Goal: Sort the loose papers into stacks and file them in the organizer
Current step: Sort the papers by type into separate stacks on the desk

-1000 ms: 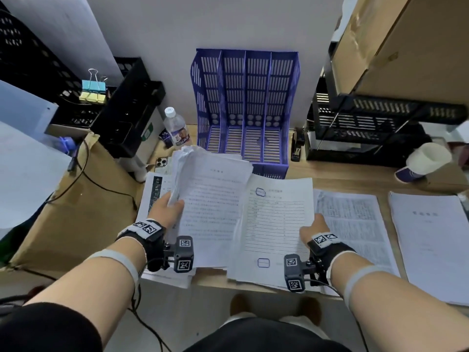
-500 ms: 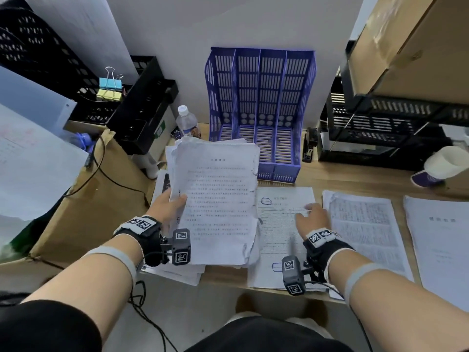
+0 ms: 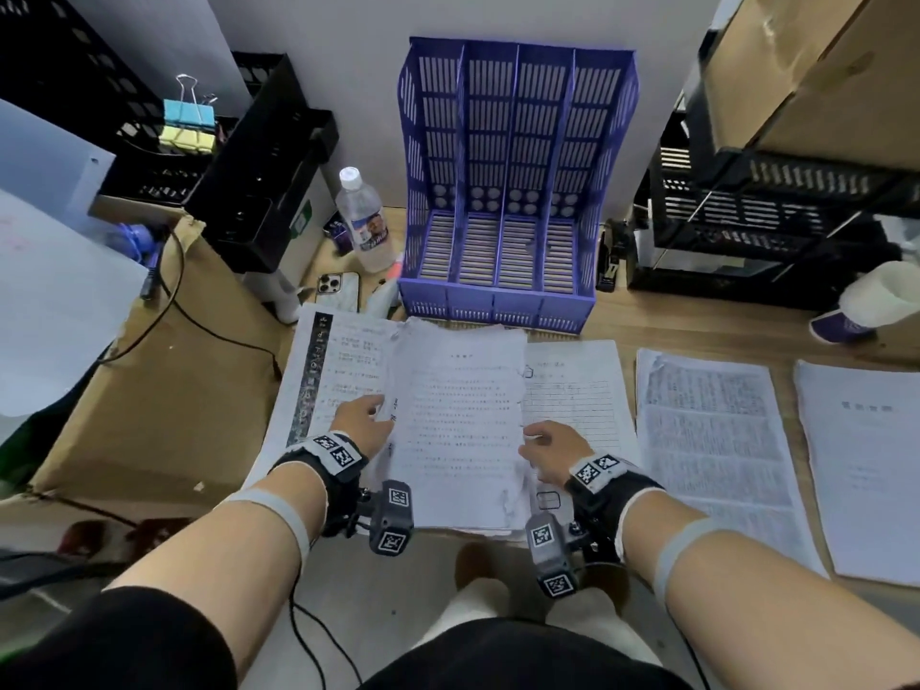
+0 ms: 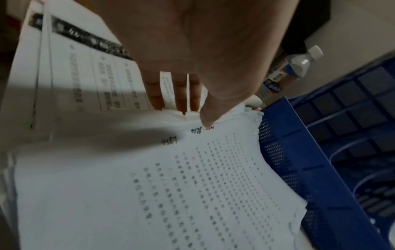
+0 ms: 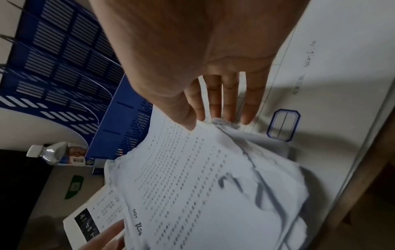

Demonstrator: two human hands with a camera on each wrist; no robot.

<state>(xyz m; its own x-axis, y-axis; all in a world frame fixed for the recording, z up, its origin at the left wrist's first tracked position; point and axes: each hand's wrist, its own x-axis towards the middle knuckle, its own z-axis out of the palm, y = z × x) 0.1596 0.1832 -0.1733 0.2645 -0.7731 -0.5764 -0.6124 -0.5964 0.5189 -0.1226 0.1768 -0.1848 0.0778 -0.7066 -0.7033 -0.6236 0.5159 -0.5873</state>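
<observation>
A ragged stack of printed papers (image 3: 463, 425) lies low over the desk's front edge, between both hands. My left hand (image 3: 369, 416) pinches its left edge, thumb (image 4: 208, 116) on top and fingers (image 4: 181, 96) underneath. At the right edge my right hand (image 3: 540, 443) pinches it the same way, thumb (image 5: 186, 120) above and fingers (image 5: 230, 103) below. The blue four-slot organizer (image 3: 513, 191) stands behind, its slots bare. Under the stack lie a sheet with a black band (image 3: 323, 376) and a ruled form (image 3: 577, 395).
Two more paper piles (image 3: 712, 440) (image 3: 866, 465) lie to the right. A water bottle (image 3: 361, 221) and phone (image 3: 338, 290) sit left of the organizer, a stapler (image 3: 610, 261) and black trays (image 3: 756, 216) on its right. A paper cup (image 3: 876, 301) is far right.
The stack, held up in my left hand, has come down flat to the middle. My right hand left the ruled form and took the stack's right edge.
</observation>
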